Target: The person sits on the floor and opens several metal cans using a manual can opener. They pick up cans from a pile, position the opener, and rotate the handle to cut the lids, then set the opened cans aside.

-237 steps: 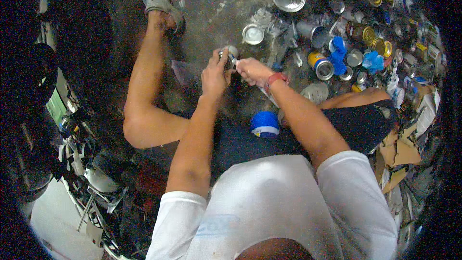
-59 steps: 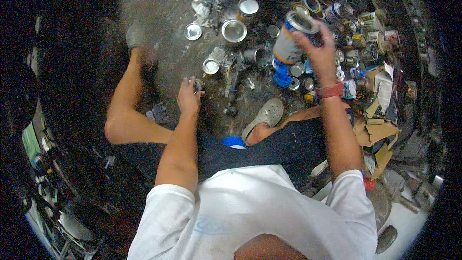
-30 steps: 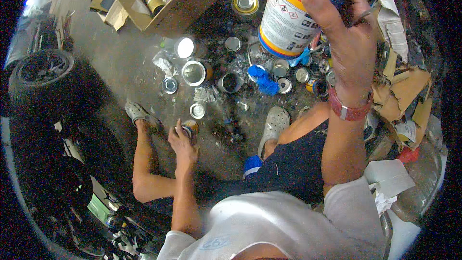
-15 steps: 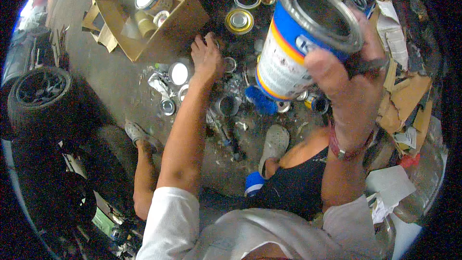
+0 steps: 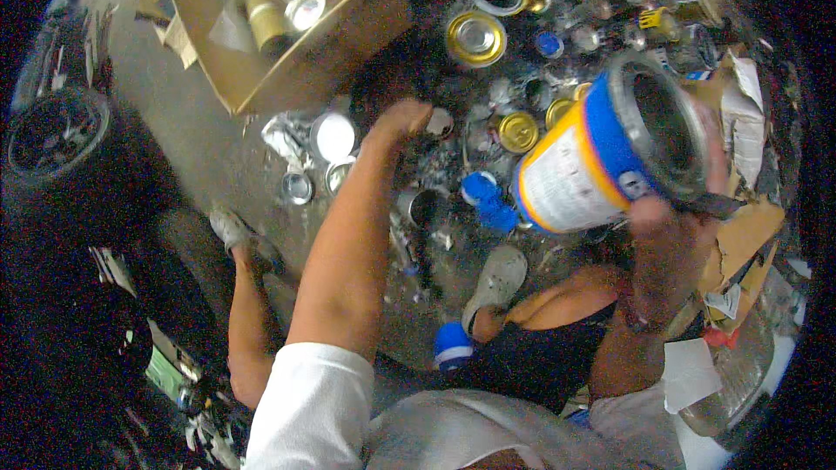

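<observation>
My right hand [image 5: 666,222] grips a paint can [image 5: 570,176] with a blue band, an orange stripe and a white label. The can is lifted off the floor and tilted, its dark round end toward the upper right. A dark, flat strip-like thing [image 5: 718,204] also shows at my right fingers; its kind I cannot make out. My left hand [image 5: 402,122] reaches low among the cans, just right of the cardboard box [image 5: 335,43]. Its fingers are lost in shadow and blur. Closest to it is a small round tin [image 5: 439,124].
Several open cans and lids cover the floor ahead, including a gold-rimmed can [image 5: 476,38] and a gold lid [image 5: 518,132]. Blue crumpled stuff [image 5: 490,202] lies near my shoe [image 5: 498,283]. Torn cardboard [image 5: 747,239] is at the right; a wheel [image 5: 57,135] stands at the left.
The paint can in my right hand has moved right and down and is tilted further. My left hand has shifted right and down; its spread fingers no longer show. The whole view has shifted.
</observation>
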Available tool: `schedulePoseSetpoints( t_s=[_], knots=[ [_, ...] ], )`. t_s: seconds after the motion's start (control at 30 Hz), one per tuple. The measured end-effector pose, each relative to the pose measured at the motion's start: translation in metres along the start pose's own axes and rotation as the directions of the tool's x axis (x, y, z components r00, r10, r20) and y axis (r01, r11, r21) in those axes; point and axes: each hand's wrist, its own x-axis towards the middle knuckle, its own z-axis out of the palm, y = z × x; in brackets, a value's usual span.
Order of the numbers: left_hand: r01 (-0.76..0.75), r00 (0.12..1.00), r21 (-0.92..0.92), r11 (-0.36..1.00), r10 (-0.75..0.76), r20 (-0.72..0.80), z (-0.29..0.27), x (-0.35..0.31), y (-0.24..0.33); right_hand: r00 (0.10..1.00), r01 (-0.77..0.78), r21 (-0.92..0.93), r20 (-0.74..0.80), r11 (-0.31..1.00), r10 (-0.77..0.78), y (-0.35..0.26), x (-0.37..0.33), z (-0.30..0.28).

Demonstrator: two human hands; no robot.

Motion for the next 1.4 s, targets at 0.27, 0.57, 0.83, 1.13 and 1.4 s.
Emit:
schedulePoseSetpoints(
  t_s=[0.27, 0.57, 0.83, 1.13, 1.4],
  knots=[
    [0.406, 0.903, -0.131, 0.904, -0.375, 0.21, -0.016, 0.047, 0.022, 0.99, -0.077, 0.079, 0.127, 0.994, 0.066, -0.004, 0.013, 0.013],
    [-0.158, 0.954, -0.878, 0.452, -0.159, -0.254, -0.159, -0.086, 0.239, 0.978, 0.048, -0.436, 0.204, 0.898, 0.046, -0.019, -0.001, 0.008],
    [-0.068, 0.873, -0.893, 0.445, -0.407, -0.269, -0.131, -0.238, 0.365, 0.767, 0.005, -0.542, 0.541, 0.84, 0.345, -0.003, -0.035, 0.019],
    [0.377, 0.831, -0.911, 0.168, -0.495, 0.253, -0.051, -0.154, 0.297, 0.916, 0.089, -0.622, 0.358, 0.778, 0.181, 0.008, -0.044, -0.006],
    [0.213, 0.931, -0.864, 0.456, -0.363, 0.037, -0.054, -0.221, 0.325, 0.966, 0.255, -0.7, 0.22, 0.667, -0.138, 0.021, -0.041, -0.021]
  ],
)
